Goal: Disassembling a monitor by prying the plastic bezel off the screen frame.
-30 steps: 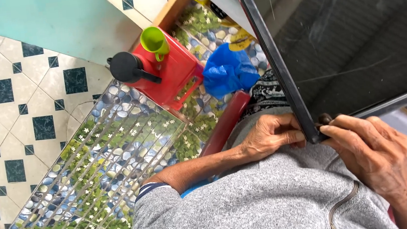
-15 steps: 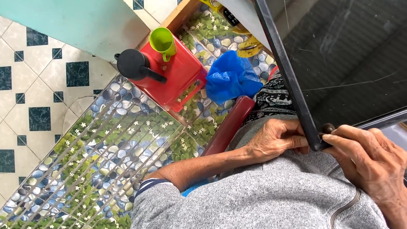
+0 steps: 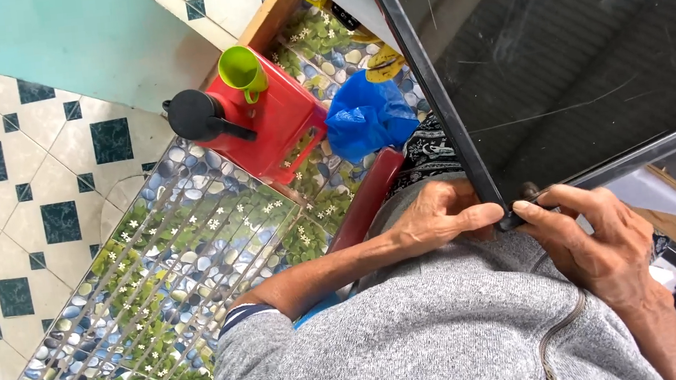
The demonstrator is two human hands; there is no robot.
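- A large flat panel with a dark screen (image 3: pixel 589 50) and a black frame is seen propped on the lap, its lower corner met by both hands.
- The left hand (image 3: pixel 440 217) is laid against the frame's edge just beside the corner; its grip is pressed together, thumb pinched against the frame.
- The right hand (image 3: pixel 599 243) is set on the other side of the same corner; its grip is closed on the corner, forefinger and thumb touching the frame, nearly meeting the left thumb.
- A small dark part is glimpsed at the corner between the two grips; what it is cannot be told.
- A grey knitted sweater (image 3: pixel 444 345) is seen directly below both grips.
- Well away from the left grip, a red plastic stool (image 3: pixel 286 125) stands on the pebble-patterned floor mat (image 3: pixel 158 298), carrying a black-lidded flask (image 3: pixel 195 117) and a green cup (image 3: pixel 242 69).
- A blue plastic bag (image 3: pixel 368 117) lies between the stool and the panel, near the frame's edge.
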